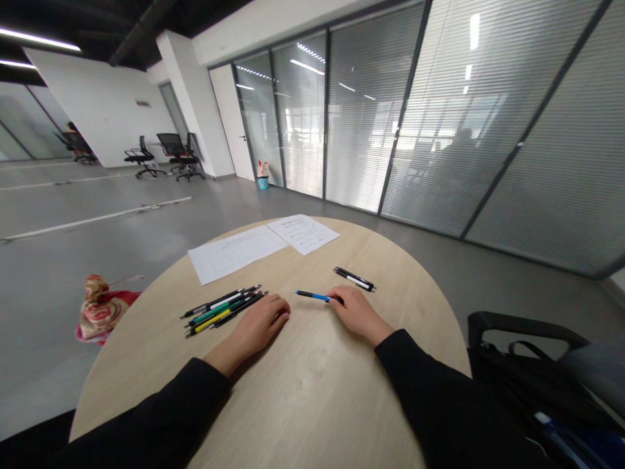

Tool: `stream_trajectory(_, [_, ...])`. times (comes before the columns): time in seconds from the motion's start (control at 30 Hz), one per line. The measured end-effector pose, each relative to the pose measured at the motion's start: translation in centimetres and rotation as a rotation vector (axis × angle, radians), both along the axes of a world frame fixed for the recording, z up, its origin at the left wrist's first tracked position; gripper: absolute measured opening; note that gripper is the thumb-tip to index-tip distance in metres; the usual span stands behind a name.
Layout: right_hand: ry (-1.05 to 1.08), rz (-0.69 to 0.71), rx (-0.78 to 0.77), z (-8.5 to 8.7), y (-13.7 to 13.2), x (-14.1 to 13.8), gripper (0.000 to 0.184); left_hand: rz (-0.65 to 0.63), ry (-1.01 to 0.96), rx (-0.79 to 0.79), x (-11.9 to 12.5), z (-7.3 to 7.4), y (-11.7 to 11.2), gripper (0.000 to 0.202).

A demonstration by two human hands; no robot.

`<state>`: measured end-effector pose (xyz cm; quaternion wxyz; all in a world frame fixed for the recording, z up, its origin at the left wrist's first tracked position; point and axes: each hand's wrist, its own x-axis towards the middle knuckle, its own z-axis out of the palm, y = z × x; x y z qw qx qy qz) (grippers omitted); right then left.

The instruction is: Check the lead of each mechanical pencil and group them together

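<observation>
My right hand [355, 311] pinches one end of a blue and black pen [312, 296]. This pen lies low over the table, its tip pointing left; whether it touches the wood I cannot tell. On the left, my left hand [263, 320] rests on the tabletop with its fingers curled together and nothing seen in them. Right beside it is a bunch of several pens [224, 309], in black, white, green and yellow, lying roughly parallel. Just beyond my right hand lie a few black and white pens [355, 279] side by side.
The round wooden table [312, 404] bears two paper sheets, one blank-looking form [237, 251] and one printed page [305, 233], at its far side. A black chair [527, 326] with a bag stands at the right. A patterned bag [102, 309] is beyond the left edge.
</observation>
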<state>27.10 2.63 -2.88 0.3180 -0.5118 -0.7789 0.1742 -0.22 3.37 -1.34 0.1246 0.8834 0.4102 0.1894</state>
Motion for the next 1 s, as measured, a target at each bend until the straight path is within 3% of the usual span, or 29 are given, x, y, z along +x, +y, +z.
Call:
stream_trajectory(0.4, [0.014,0.005,0.001,-0.22,0.0,-0.04,0.013,0.106,0.027,-0.024,0.1,0.08,-0.12,0.019])
stream_trajectory(1.0, [0.014,0.008,-0.007,-0.13,-0.04,-0.1,0.014,0.149,-0.03,-0.024,0.1,-0.1,0.05,0.011])
